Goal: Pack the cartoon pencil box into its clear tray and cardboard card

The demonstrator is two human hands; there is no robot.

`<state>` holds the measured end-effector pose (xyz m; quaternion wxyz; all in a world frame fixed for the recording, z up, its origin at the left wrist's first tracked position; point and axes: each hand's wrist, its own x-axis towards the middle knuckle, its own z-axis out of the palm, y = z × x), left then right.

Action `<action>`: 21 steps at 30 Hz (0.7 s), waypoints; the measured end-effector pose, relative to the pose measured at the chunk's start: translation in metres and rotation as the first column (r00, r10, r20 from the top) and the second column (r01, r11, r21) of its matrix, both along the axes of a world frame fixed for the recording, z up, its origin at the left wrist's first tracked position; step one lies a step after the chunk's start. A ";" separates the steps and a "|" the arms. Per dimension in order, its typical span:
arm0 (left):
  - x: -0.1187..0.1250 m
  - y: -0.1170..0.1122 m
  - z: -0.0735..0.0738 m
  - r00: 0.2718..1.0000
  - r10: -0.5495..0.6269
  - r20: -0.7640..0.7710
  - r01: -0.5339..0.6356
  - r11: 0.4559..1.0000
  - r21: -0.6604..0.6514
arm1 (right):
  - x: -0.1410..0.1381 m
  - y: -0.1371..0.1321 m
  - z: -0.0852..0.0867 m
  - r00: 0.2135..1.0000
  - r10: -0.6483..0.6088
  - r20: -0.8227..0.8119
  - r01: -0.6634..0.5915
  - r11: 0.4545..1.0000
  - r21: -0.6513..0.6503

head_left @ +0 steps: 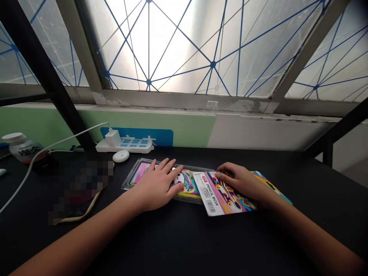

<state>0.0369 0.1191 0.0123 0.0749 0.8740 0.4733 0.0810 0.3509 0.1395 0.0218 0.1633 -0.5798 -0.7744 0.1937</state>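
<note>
The black counter (184, 241) carried a clear plastic tray (130, 180) at center, with a pencil box (230, 197) overlapping its right end. Near the wall lay a power strip (125, 145) and a round white device (121, 156). Left: a white-capped bottle (23, 147), a white cable (27, 178), and one pixelated item, unreadable.

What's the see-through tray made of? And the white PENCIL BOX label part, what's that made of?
The clear tray looks like thin, shiny plastic: colours show through it and its edge catches light. The white PENCIL BOX label looks like smooth printed card or coated paper, though it might be plastic.
</note>
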 end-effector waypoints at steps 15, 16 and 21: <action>0.002 0.000 0.000 0.999 0.011 -0.036 -0.011 1.000 0.006 | 0.049 0.017 0.006 0.995 -0.077 0.056 0.084 0.988 -0.131; 0.002 -0.001 0.000 0.999 0.015 -0.041 -0.015 1.000 0.008 | 0.050 0.017 0.007 0.995 -0.084 0.062 0.091 0.988 -0.122; 0.004 -0.001 -0.002 0.999 0.034 -0.033 -0.033 0.999 0.019 | 0.057 0.017 0.015 0.981 -0.160 0.108 0.166 0.985 -0.056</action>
